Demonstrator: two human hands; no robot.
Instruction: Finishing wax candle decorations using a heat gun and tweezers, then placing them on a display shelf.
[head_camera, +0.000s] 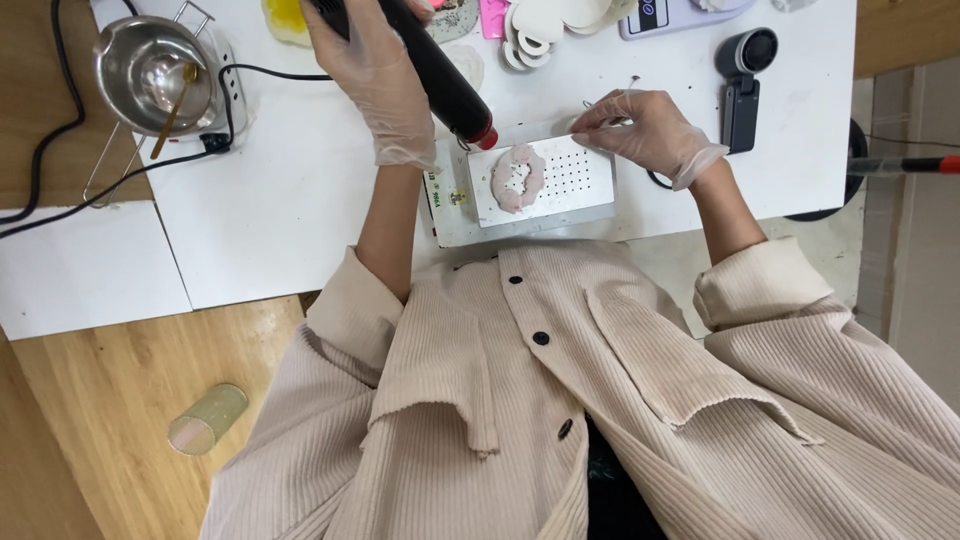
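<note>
Head view, looking down over a ribbed beige jacket that fills the lower frame and hides the near table edge. The left hand (372, 85), in a thin translucent glove, is clenched around a black cylindrical tool (440, 75) with a red tip; the tool's upper end is cut off by the top of the frame, and what the tool is cannot be made out. Its tip points down and to the right of this hand, ending just above a pink, lumpy ring-shaped piece (518, 178). The ring lies on a white perforated plate (572, 172), flat and rectangular, between the two hands. The right hand (645, 128), also gloved, pinches a thin wire (608, 97) between its fingertips at the plate's far right corner; the wire is fine and hard to trace. Left of the left hand sits a shiny metal pot (150, 72) holding a slender spoon-like stick, with black cables trailing off. Right of the right hand stands a small black device (742, 85). Objects along the top edge are cropped.
</note>
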